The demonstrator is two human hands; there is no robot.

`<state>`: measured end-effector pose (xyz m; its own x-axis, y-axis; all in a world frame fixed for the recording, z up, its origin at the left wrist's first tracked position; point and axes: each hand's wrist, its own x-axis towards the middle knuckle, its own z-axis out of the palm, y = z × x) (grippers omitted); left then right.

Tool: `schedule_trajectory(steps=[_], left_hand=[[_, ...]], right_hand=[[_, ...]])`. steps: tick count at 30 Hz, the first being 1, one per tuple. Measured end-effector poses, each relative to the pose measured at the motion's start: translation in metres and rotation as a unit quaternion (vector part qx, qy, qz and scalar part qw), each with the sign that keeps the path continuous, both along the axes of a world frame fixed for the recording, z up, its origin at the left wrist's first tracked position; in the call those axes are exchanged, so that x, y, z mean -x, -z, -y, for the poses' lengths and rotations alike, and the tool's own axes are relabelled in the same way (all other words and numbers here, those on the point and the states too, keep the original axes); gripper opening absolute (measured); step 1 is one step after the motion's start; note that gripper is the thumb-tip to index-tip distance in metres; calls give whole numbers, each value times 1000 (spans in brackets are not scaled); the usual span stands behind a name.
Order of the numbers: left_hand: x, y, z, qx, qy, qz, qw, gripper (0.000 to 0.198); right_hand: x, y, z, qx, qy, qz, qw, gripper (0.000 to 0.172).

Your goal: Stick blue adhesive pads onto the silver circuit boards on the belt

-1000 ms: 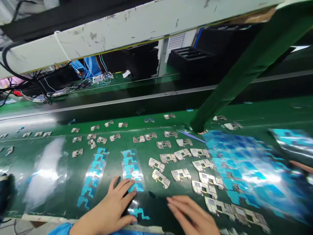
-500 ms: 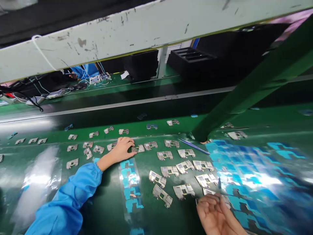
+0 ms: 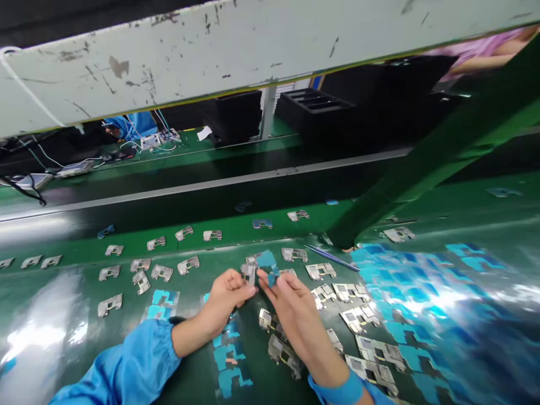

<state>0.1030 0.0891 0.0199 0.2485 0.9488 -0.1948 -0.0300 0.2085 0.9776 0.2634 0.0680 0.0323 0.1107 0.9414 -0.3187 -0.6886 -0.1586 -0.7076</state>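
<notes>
My left hand (image 3: 223,301) pinches a small silver circuit board (image 3: 248,274) above the green bench, thumb and fingers closed on its edge. Close against it, my right hand (image 3: 297,309) grips a cut-out piece of blue film (image 3: 266,259) between its fingers. The film is right beside the board; whether the two touch I cannot tell. Below my hands lies a clear strip (image 3: 230,357) carrying blue film cut-outs. Several similar silver boards (image 3: 358,316) lie loose to the right, and others (image 3: 110,304) to the left.
Purple-blue tweezers (image 3: 331,257) lie behind the right-hand boards. Sheets of blue film (image 3: 405,287) cover the bench's right side. A green post (image 3: 392,185) rises there, and a scuffed pale beam (image 3: 253,53) crosses overhead. Across the bench, a co-worker's blue sleeve (image 3: 137,125) shows near cables.
My left hand has lifted a board off the bench and moved right. My right hand has come up from the lower right to meet it, now showing blue film. The view has shifted slightly.
</notes>
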Motion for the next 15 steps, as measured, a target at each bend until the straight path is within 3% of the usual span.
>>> schedule_trajectory(steps=[2, 9, 13, 15], left_hand=[[-3, 1, 3, 48, -9, 55, 997, 42], [1, 16, 3, 10, 12, 18, 1000, 26], [-5, 16, 3, 87, -22, 74, 993, 60], [-5, 17, 1, 112, 9, 94, 989, 84]], right_hand=[[10, 12, -5, -4, 10, 12, 1000, 26], [14, 30, -8, 3, 48, 79, 996, 33], [13, 34, -4, 15, 56, 136, 989, 34], [12, 35, -2, 16, 55, 161, 985, 34]])
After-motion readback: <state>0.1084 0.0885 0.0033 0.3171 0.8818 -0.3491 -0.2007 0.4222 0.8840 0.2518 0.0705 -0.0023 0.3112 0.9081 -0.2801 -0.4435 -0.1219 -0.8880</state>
